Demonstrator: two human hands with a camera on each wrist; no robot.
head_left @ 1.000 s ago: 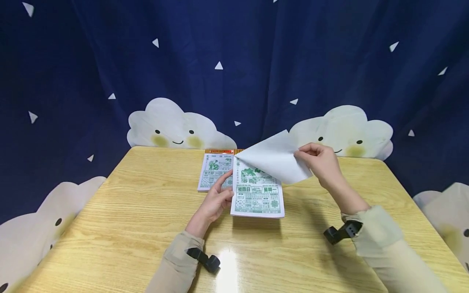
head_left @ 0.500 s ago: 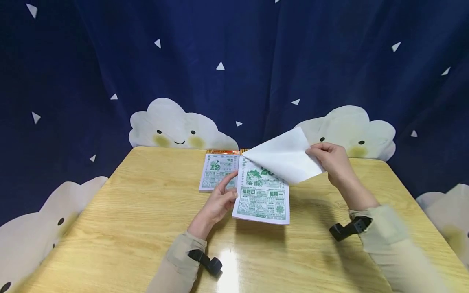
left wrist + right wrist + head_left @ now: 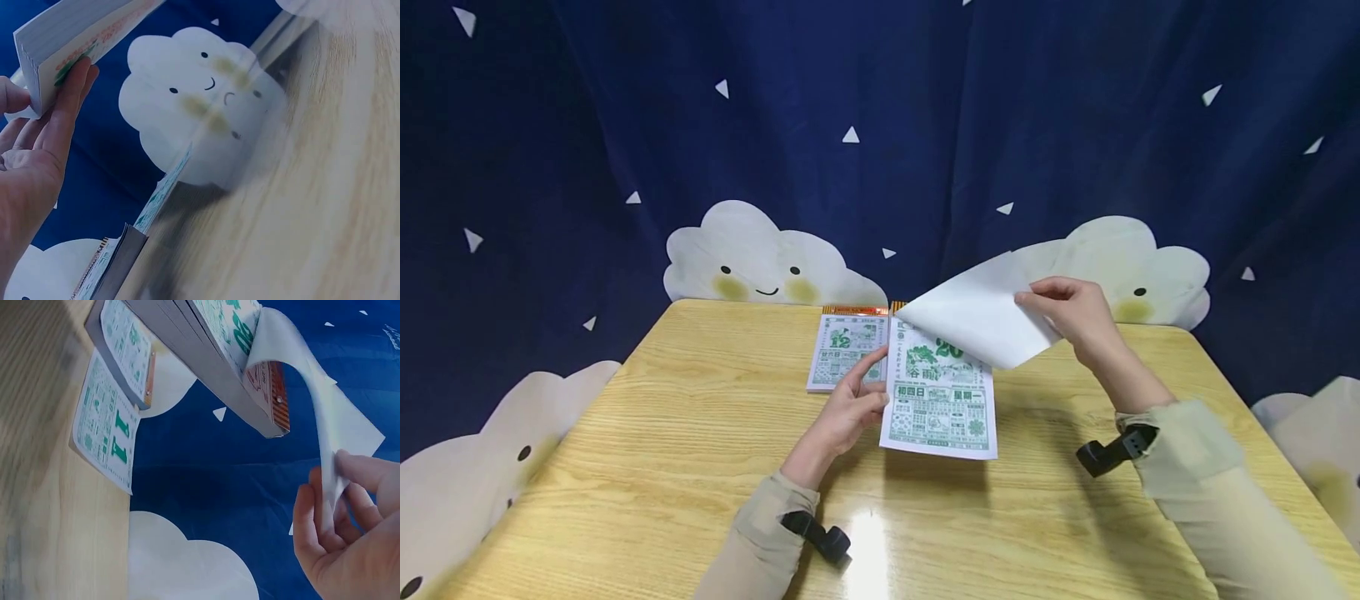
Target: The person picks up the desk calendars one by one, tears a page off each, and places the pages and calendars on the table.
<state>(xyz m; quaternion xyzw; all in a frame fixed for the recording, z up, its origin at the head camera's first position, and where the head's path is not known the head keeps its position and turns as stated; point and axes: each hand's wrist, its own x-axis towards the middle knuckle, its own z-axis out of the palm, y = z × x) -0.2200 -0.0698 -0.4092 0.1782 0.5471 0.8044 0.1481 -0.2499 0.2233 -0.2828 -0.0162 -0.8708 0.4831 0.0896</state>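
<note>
My left hand (image 3: 847,406) holds a thick tear-off calendar (image 3: 940,417) by its left side, raised over the table. Green print shows on its front, with a large 20 partly covered. My right hand (image 3: 1075,317) pinches the loose edge of the top page (image 3: 977,312), folded up and back so its plain white side faces me. At its upper left that page still meets the calendar. In the right wrist view the page (image 3: 322,403) curls away from the pad's thick edge (image 3: 206,369), near the striped header (image 3: 278,403). The left wrist view shows fingers (image 3: 72,94) under the pad.
A second calendar (image 3: 842,354) with a 12 on it lies at the table's (image 3: 662,433) back edge, partly hidden by the held one. Beside it lies a sheet (image 3: 103,419) printed 11. A dark blue curtain (image 3: 880,125) with white clouds hangs behind.
Calendar and hands have shifted a little to the right since one second ago. Over the last half second my right hand has risen slightly, with the folded page moving up alongside it.
</note>
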